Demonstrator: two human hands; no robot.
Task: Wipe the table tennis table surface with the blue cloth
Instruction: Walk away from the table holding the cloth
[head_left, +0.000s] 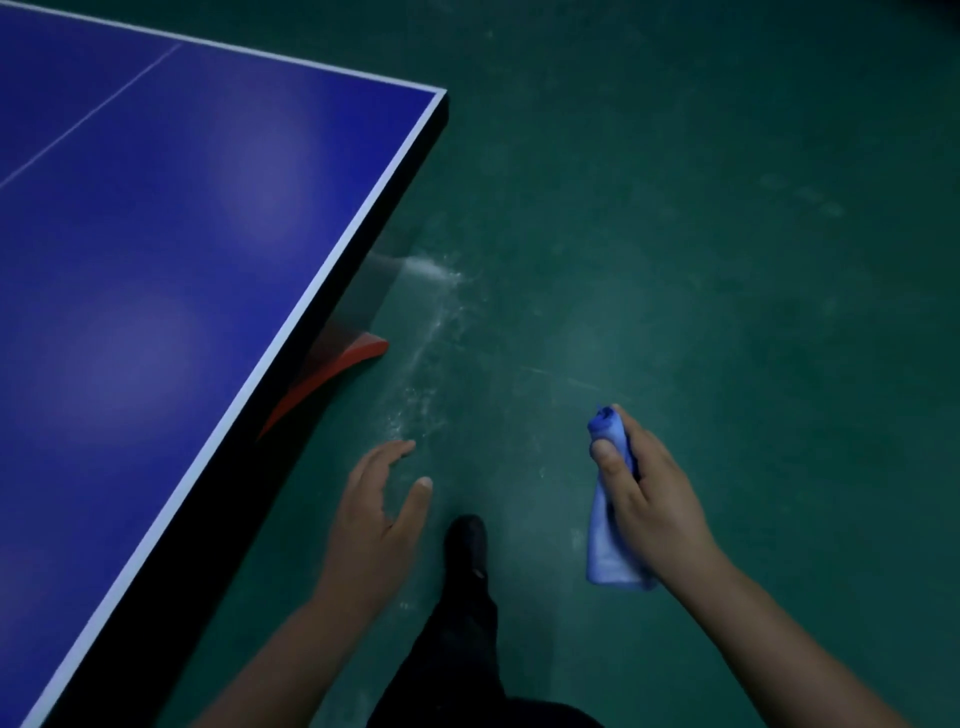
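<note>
The blue table tennis table (171, 249) with white edge lines fills the left of the head view, its near corner at the upper middle. My right hand (649, 488) is off to the right of the table, over the floor, shut on a bunched blue cloth (605, 545) that hangs down below my fist. My left hand (382, 509) hovers just right of the table's side edge with fingers spread and holds nothing. Neither hand touches the table.
A dark green floor (701, 234) with pale scuff marks lies to the right of the table. A red table base foot (337, 369) sticks out from under the side edge. My dark trouser leg and black shoe (467, 540) stand between my hands.
</note>
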